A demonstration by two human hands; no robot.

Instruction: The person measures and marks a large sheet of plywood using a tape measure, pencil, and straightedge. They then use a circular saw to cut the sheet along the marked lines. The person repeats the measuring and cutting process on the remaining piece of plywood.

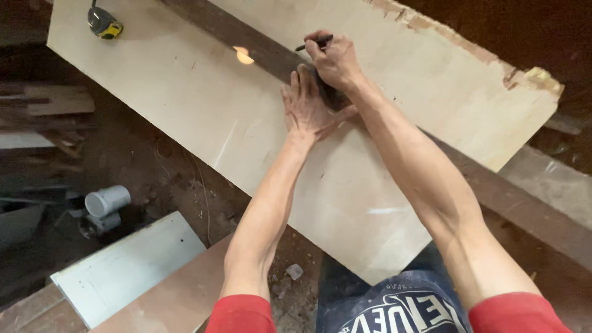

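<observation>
— What are the hands doing?

— The right hand [335,60] is closing its fingers round a thin dark pencil [314,43], with the tip touching the long dark wooden straightedge [246,38] that is lying slantwise across the broad pale plywood sheet [185,92]. The left hand [306,108] is gripping nothing; it is pressing down flat, fingers spread and straight, partly on the straightedge and partly on the sheet, just below the right hand and touching it.

— And what is lying around them?

— A small bright spot of light [243,55] is showing on the straightedge, near the hands. A yellow and black tape measure [103,23] is sitting on the sheet's far left corner, well apart from the hands. Below the sheet, on the dirt floor, a short white plastic pipe piece [106,200] is lying beside a white flat board [126,268]. The person's red sleeves [242,314] are showing at the bottom edge.
</observation>
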